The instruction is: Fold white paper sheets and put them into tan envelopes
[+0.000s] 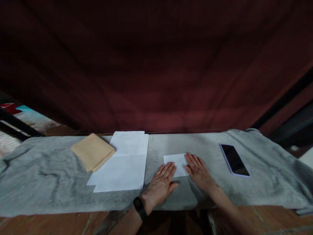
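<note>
A small white piece of paper, apparently folded, lies flat on the grey cloth. My left hand, with a dark band on its wrist, rests flat over the paper's left lower part, fingers stretched out. On the right edge of the same paper, my right hand lies flat with its fingers extended. Neither hand grips anything. Left of my left hand are larger white sheets, stacked slightly askew with a crease across the top one.
Brown envelopes overlap the sheets' left side. A phone in a lilac case lies to the right. Grey cloth covers the long surface, wrinkled at both ends. Behind it hangs a dark red curtain. Tiled floor shows below.
</note>
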`<state>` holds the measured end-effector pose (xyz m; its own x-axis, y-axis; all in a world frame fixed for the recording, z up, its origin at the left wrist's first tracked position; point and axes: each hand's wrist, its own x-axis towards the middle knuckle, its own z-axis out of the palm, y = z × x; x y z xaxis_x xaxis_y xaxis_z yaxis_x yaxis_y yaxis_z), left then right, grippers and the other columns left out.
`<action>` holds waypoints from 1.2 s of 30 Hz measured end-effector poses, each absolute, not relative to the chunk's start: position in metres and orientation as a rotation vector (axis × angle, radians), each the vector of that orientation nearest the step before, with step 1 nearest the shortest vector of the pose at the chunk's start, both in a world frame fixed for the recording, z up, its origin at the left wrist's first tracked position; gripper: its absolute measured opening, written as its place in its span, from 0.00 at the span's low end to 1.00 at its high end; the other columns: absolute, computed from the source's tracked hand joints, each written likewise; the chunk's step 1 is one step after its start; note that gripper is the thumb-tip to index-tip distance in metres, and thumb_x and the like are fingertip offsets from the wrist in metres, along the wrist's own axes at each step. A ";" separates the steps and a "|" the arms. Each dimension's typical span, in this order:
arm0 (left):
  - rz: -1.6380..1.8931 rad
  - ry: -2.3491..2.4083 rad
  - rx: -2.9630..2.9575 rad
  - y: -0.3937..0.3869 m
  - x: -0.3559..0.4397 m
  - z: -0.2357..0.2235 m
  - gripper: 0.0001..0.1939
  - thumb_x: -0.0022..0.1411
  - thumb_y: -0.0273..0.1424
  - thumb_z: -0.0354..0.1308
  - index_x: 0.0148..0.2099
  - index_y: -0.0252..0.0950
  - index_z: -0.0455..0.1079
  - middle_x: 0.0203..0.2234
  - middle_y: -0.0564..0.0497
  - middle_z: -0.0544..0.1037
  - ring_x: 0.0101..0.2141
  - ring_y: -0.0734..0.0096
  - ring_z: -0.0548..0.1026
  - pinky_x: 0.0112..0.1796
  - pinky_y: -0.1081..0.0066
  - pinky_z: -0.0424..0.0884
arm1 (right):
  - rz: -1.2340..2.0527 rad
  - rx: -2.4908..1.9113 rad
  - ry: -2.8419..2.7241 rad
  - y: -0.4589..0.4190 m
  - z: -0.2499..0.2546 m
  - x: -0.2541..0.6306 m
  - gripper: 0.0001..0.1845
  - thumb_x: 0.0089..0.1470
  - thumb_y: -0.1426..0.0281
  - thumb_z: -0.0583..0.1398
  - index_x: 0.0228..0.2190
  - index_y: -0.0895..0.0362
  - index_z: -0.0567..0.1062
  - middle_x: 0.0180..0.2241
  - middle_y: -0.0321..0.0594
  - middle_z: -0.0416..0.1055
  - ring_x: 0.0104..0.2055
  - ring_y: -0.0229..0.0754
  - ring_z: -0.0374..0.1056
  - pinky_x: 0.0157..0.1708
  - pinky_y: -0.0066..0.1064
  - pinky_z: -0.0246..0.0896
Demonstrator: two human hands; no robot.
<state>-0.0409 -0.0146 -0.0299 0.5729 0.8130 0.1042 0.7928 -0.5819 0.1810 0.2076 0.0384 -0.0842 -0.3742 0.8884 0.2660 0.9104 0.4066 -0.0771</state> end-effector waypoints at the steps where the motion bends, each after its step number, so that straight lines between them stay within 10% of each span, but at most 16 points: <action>1: 0.254 1.408 2.677 -0.015 -0.042 -0.028 0.31 0.73 0.41 0.50 0.72 0.35 0.51 0.70 0.43 0.56 0.69 0.63 0.54 0.66 0.58 0.56 | -0.111 -1.582 -2.396 0.039 -0.085 0.210 0.31 0.70 0.58 0.44 0.70 0.52 0.51 0.70 0.42 0.53 0.71 0.48 0.49 0.68 0.49 0.47; 13: 0.061 1.477 2.748 -0.009 -0.036 -0.022 0.23 0.67 0.22 0.51 0.63 0.28 0.66 0.64 0.34 0.67 0.65 0.53 0.64 0.63 0.58 0.63 | -0.008 -1.542 -2.400 0.043 -0.084 0.231 0.28 0.68 0.65 0.46 0.66 0.53 0.60 0.69 0.45 0.54 0.71 0.48 0.51 0.67 0.48 0.52; 24: 0.719 1.467 2.329 0.007 -0.042 -0.011 0.17 0.70 0.25 0.49 0.53 0.40 0.76 0.49 0.47 0.81 0.49 0.61 0.78 0.51 0.61 0.73 | 0.523 -1.310 -2.227 0.049 -0.053 0.243 0.25 0.61 0.69 0.54 0.58 0.51 0.73 0.67 0.42 0.60 0.68 0.47 0.56 0.67 0.47 0.54; 29: 1.107 1.463 1.775 0.021 -0.045 -0.010 0.13 0.69 0.36 0.54 0.49 0.40 0.77 0.40 0.49 0.83 0.39 0.65 0.80 0.41 0.68 0.74 | 0.941 -1.295 -1.957 0.048 -0.025 0.230 0.20 0.64 0.56 0.53 0.41 0.55 0.80 0.41 0.42 0.79 0.44 0.46 0.74 0.46 0.38 0.70; 36: 1.262 1.568 1.444 0.036 -0.045 -0.025 0.19 0.64 0.37 0.58 0.54 0.35 0.73 0.19 0.60 0.66 0.21 0.75 0.64 0.24 0.76 0.61 | 1.110 -1.425 -1.768 0.045 -0.030 0.209 0.21 0.62 0.52 0.52 0.32 0.55 0.74 0.23 0.32 0.69 0.25 0.39 0.65 0.25 0.29 0.60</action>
